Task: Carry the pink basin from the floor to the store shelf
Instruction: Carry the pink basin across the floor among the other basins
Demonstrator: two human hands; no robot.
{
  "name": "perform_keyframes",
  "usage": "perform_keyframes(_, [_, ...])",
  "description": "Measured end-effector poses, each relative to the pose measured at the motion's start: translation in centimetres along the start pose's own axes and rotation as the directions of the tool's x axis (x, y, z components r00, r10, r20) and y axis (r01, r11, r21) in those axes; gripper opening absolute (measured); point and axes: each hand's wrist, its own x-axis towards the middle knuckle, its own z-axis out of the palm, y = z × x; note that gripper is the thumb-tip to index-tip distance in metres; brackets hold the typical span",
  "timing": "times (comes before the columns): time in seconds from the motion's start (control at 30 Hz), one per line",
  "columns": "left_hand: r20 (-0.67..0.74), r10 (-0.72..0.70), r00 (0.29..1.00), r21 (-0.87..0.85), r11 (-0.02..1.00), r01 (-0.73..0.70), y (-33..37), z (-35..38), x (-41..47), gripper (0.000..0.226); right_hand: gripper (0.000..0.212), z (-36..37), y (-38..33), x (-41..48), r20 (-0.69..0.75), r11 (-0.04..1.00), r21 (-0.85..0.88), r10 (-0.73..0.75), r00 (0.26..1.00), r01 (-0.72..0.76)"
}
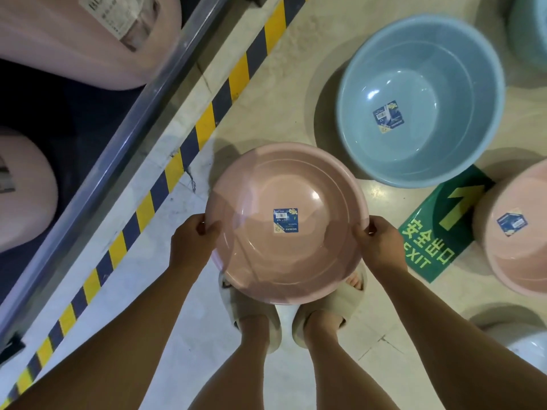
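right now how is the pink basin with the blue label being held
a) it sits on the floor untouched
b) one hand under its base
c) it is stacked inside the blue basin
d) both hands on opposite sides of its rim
d: the left hand and right hand grip opposite sides of the pink basin rim, which is held above the person's feet; the blue basin sits apart on the floor.
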Motion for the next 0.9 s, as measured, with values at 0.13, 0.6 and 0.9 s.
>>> perform_keyframes(0.13, [-0.018, 0.014, 1.000, -0.029, 0.999, -0.014, 2.2, -2.8, -3.3, 0.028, 0.029, -3.7, -1.1, -2.8, -0.012, 0.998, 0.038, -0.051, 0.999, 0.051])
perform_keyframes(0.6, [-0.076, 0.146, 0.986, -0.040, 0.988, -0.149, 20.7, -10.8, -13.2, 0.025, 0.006, -23.2, -6.8, -7.6, -0.108, 0.976, 0.121, -0.166, 0.980, 0.179])
perform_keyframes(0.9, [-0.026, 0.220, 0.975, -0.045, 0.974, -0.221, 30.9, -9.7, -10.0, 0.024, 0.008, -29.5, -7.3, -3.3, -0.194, 0.973, 0.196, -0.083, 0.978, 0.121])
